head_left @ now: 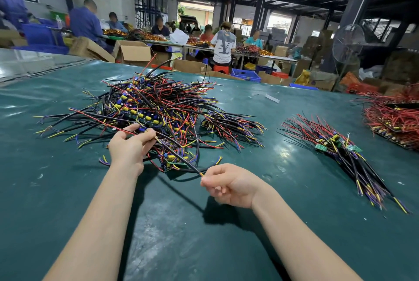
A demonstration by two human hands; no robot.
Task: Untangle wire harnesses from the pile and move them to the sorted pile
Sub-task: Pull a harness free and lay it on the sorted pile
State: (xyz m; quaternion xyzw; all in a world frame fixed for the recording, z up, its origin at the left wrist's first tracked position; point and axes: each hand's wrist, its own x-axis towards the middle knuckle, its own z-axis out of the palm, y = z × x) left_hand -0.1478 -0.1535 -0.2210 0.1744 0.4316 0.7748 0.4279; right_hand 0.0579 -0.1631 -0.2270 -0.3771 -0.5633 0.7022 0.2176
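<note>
Pinching the yellow-tipped end of a black cable (181, 158) between thumb and curled fingers, the right hand (229, 184) hovers above the green table cover (68, 190), its other fingers folded toward the palm. The cable runs straight up and to the left from that pinch to the left hand (129, 144), which sits forward of the right hand and apart from it. The left hand's thumb and bent fingers close on wires at the near edge of the tangled pile (154, 108) (just which strands they catch is hard to make out among the crossings, though a thin red wire (102, 120) passes in between thumb and forefinger). The tangled pile spreads beyond and to both sides of the left hand, a heap of black, red, yellow and blue leads with small blue and yellow parts among them. A green circuit board (175, 161) lies between the two hands, under the stretched cable. Well off to the right of the right hand lies the sorted pile (349, 151), its wires roughly side by side, and farther right again a heap of mostly red wires (394, 120).
</note>
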